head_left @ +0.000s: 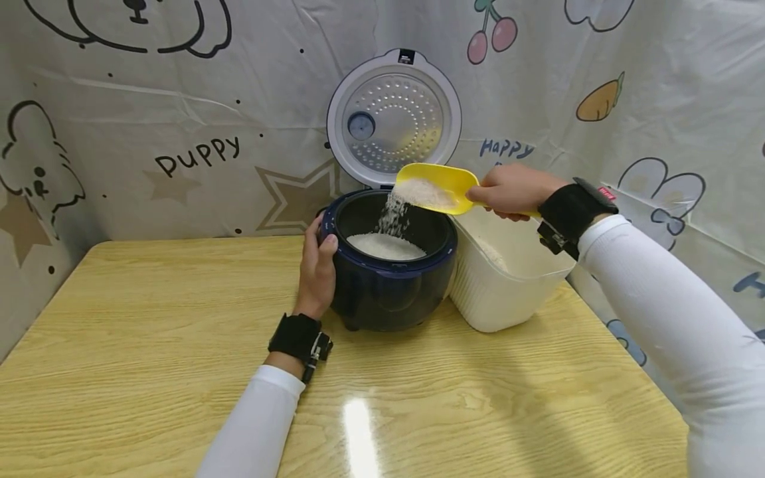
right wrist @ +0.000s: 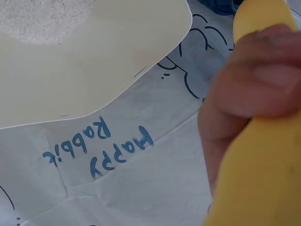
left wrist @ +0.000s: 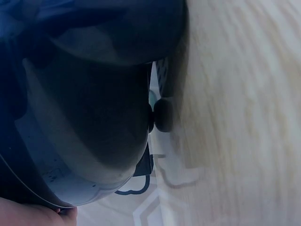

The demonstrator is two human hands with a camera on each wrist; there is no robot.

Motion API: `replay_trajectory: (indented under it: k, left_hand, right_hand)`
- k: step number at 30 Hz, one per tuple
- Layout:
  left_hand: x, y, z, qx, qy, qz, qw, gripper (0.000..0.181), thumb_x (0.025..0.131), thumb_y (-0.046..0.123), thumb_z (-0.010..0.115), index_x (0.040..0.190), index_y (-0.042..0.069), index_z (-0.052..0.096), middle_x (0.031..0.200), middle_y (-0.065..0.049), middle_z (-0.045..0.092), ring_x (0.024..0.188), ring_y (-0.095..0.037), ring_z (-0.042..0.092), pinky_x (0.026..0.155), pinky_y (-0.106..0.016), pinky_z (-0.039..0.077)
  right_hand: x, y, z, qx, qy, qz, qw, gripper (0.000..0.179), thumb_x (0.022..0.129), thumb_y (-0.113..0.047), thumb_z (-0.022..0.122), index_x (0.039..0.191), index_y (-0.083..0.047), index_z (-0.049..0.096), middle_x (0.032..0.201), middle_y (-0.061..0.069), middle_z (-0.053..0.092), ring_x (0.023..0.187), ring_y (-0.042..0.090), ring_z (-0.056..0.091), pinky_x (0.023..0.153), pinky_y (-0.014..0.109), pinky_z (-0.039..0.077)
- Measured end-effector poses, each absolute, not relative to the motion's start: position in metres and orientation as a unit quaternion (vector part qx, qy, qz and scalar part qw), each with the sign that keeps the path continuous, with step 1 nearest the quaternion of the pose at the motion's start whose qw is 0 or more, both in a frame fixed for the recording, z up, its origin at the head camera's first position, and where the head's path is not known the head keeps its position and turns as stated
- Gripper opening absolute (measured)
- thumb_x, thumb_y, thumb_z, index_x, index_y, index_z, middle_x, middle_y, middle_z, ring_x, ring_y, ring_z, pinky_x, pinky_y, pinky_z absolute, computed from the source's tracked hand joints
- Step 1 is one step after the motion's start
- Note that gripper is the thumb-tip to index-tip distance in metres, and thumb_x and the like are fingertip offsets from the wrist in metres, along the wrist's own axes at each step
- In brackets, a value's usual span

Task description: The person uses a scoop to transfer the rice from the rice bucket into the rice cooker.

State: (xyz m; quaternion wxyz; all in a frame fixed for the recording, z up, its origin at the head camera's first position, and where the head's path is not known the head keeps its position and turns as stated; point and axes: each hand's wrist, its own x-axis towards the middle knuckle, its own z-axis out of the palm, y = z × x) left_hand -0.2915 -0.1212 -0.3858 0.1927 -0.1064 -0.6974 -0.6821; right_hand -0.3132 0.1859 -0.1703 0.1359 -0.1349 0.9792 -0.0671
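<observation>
In the head view, my right hand (head_left: 516, 189) grips the handle of a yellow scoop (head_left: 463, 182). The scoop tilts over the dark blue rice cooker (head_left: 388, 295), and white rice grains (head_left: 394, 216) stream from its lip into the pot. A mound of rice (head_left: 387, 247) lies inside the cooker, whose lid (head_left: 397, 119) stands raised at the back. My left hand (head_left: 317, 272) holds the cooker's left side, thumb near the rim; the far fingers are partly hidden. The right wrist view shows curled fingers (right wrist: 263, 80) around the yellow scoop, close up.
Right beside the cooker stands a ribbed white bin (head_left: 508, 292), with rice (right wrist: 42, 19) visible inside it in the right wrist view. Both stand on a wooden table (head_left: 149, 372). A printed curtain (head_left: 269, 79) hangs behind and along the right side.
</observation>
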Motion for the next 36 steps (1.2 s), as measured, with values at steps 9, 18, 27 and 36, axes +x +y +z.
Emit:
replay_trajectory:
  k: [9,18,27,36]
  left_hand:
    - [-0.292,-0.120,-0.385,-0.103,-0.704,-0.676,0.192,0.079,0.092,0.054,0.042,0.162,0.018,0.029,0.164,-0.012,0.038,0.146,-0.026,0.040,0.126,-0.050,0.029]
    - [-0.292,-0.121,-0.385,-0.104,-0.703,-0.676,0.193,0.078,0.093,0.052,0.042,0.161,0.018,0.030,0.163,-0.012,0.040,0.145,-0.025,0.041,0.125,-0.049,0.030]
    - [-0.291,-0.122,-0.386,-0.104,-0.701,-0.680,0.190,0.076,0.093,0.052,0.042,0.161,0.020,0.030,0.164,-0.011,0.038,0.146,-0.025,0.040,0.125,-0.050,0.029]
    - [-0.293,-0.121,-0.387,-0.110,-0.697,-0.683,0.191,0.075,0.094,0.051,0.042,0.161,0.020,0.031,0.163,-0.011,0.039,0.144,-0.024,0.041,0.125,-0.049,0.030]
  right_hand:
    - [-0.315,0.177,-0.171,-0.145,0.986,-0.039,0.069,0.045,0.104,-0.047,0.049,0.113,-0.008,0.069,0.069,0.004,0.056,0.058,0.022,0.056,0.053,0.031,0.047]
    - [-0.316,0.173,-0.173,-0.151,0.988,-0.024,0.027,0.044,0.096,-0.052,0.063,0.095,-0.008,0.068,0.070,0.003,0.057,0.061,0.020,0.058,0.056,0.029,0.045]
    - [-0.316,0.175,-0.174,-0.156,0.987,-0.032,0.001,0.047,0.094,-0.053,0.066,0.091,-0.006,0.062,0.073,0.004,0.051,0.066,0.021,0.052,0.060,0.030,0.039]
    - [-0.313,0.199,-0.177,-0.127,0.989,-0.075,0.028,0.049,0.103,-0.051,0.053,0.114,-0.005,0.067,0.078,0.008,0.058,0.067,0.024,0.058,0.059,0.032,0.049]
